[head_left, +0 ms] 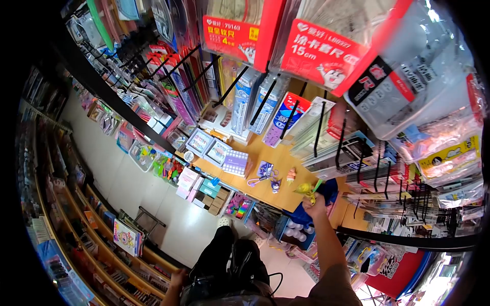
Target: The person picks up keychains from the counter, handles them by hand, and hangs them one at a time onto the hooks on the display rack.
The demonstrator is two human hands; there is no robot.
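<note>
My right hand is closed around a small yellow trinket with a bright green strap, held over the right end of a wooden counter. Its exact kind is hard to make out; it looks like a charm or keychain. Just left of it, a small pink and orange figure lies on the wood. Farther left are a purple and black character charm and a purple keychain with a ring. My left hand hangs low beside my leg, near the shelves, its fingers too dark and blurred to read.
Packaged rulers hang on hooks close above the counter. Open boxes and a purple box stand on its left part. A dark blue bag lies behind my right hand. Bookshelves line the left; a folding stool stands on the floor.
</note>
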